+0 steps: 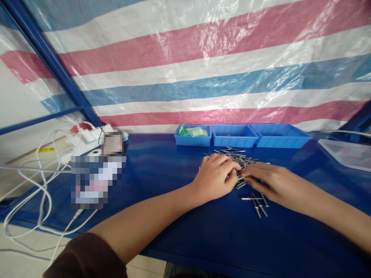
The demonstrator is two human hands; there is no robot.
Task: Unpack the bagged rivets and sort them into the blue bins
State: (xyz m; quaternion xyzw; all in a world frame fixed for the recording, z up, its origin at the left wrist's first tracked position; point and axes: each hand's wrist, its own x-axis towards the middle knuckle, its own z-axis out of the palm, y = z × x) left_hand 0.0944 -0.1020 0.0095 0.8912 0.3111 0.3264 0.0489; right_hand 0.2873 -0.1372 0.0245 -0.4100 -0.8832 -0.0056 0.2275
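**No readable text**

You can read no words, labels, brands, numbers or signs here. At the left of the surface (162, 166), the pixelated patches (95, 181) hide whatever lies under them. You can make out no lettering on the blue bins (234, 141) at the far side, the green packets (194, 132) or the striped sheet (185, 50).

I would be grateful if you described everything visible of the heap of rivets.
The heap of rivets is a loose, criss-crossed pile of slim, silvery, metallic-looking pieces, with thin shafts and some thicker ends. It lies on the blue tabletop, before the blue bins. The left hand and the right hand touch it and hide part of it.
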